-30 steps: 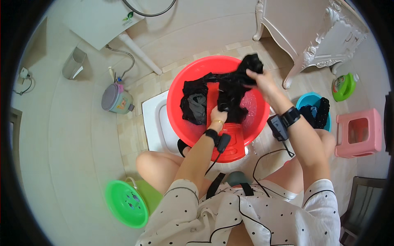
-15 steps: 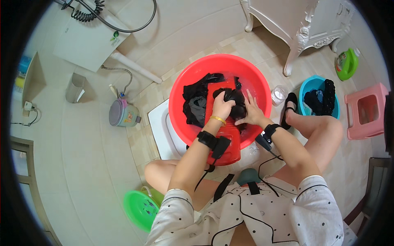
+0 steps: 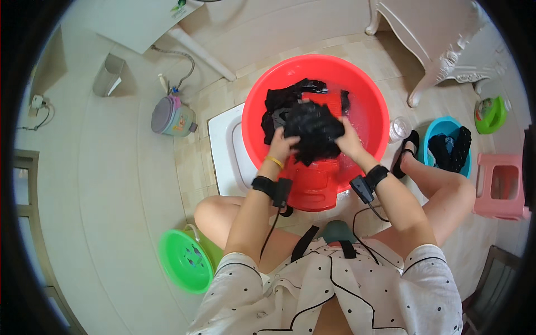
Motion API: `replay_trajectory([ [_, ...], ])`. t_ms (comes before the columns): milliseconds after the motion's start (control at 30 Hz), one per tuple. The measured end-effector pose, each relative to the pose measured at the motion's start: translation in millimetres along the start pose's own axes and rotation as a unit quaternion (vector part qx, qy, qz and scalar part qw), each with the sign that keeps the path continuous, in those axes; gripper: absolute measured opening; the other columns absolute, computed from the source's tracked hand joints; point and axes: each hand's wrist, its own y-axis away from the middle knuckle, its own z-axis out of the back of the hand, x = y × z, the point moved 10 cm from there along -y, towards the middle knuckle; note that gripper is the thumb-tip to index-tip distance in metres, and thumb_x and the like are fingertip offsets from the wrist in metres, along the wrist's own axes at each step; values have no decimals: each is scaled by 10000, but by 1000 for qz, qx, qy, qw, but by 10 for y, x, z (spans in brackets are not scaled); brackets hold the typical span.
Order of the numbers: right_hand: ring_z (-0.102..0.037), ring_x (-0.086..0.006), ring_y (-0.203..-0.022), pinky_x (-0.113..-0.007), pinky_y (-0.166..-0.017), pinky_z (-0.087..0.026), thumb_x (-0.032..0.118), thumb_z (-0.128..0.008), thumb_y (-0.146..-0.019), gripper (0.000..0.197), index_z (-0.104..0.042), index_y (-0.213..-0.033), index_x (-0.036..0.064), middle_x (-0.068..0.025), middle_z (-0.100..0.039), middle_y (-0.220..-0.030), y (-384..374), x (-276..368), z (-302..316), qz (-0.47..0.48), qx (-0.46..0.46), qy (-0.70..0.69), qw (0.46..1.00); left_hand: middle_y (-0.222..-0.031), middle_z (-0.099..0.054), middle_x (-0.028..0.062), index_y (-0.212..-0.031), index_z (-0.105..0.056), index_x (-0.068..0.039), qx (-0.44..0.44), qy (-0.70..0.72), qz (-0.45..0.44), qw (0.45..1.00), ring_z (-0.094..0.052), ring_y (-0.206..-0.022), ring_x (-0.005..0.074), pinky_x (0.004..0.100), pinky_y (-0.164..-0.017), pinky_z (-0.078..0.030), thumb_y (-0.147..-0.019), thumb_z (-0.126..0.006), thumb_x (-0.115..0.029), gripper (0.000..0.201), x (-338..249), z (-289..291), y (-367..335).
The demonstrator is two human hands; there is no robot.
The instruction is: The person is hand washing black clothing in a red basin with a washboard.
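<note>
A big red basin point(image 3: 368, 89) with water stands on the tiled floor in front of me. A red washboard point(image 3: 314, 178) leans from its near rim into the water. A bunched black garment point(image 3: 314, 129) lies on the washboard. My left hand point(image 3: 281, 146) grips its left side and my right hand point(image 3: 349, 140) grips its right side. More black cloth point(image 3: 279, 103) lies wet in the basin behind it.
A small blue basin point(image 3: 434, 133) with dark clothes sits to the right, beside a pink stool point(image 3: 505, 187). A green basin point(image 3: 183, 262) lies at lower left. A white squat pan point(image 3: 226, 151), a grey lidded pot point(image 3: 170, 116) and a white carved table leg point(image 3: 432, 78) are nearby.
My right hand came down from the basin's far right rim onto the washboard. Both hands now hold the black garment bunched together in the middle.
</note>
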Motion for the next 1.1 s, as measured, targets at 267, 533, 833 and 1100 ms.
replay_trajectory([
  [267, -419, -336, -1278, -405, -1054, -338, 704, -500, -768, 885, -437, -1346, 38, -234, -453, -1353, 94, -602, -151, -332, 230, 215, 889, -1127, -581, 161, -1150, -575, -13, -111, -372, -59, 920, -551, -1039, 296, 391, -876, -445, -833, -516, -412, 513, 384, 602, -445],
  [533, -335, -444, -1252, -529, -956, -398, 477, -616, -763, 632, -488, -1287, 146, -200, -385, -1363, 410, -358, -759, 30, 188, 364, 912, -1372, -400, 173, -1322, -433, -27, 127, -608, -201, 758, -387, -1233, 363, 526, -951, -368, -848, -498, -402, 608, 749, -255, -40],
  [833, -496, -342, -1065, -448, -787, -487, 301, -669, -762, 436, -505, -1080, 52, -172, -510, -1083, 83, -322, -1047, 107, 162, 476, 858, -1149, -529, 158, -1147, -535, 31, 87, -674, -157, 717, -489, -1108, 311, 420, -863, -457, -795, -598, -368, 536, 667, -260, -405],
  [1100, -399, -406, -1216, -497, -954, -429, 402, -654, -782, 572, -493, -1241, 100, -214, -421, -1292, -302, -682, -918, 58, 229, 463, 854, -1193, -498, 149, -1131, -551, -60, 51, -634, -133, 760, -493, -1125, 328, 445, -890, -465, -826, -578, -468, 510, 675, -127, -738],
])
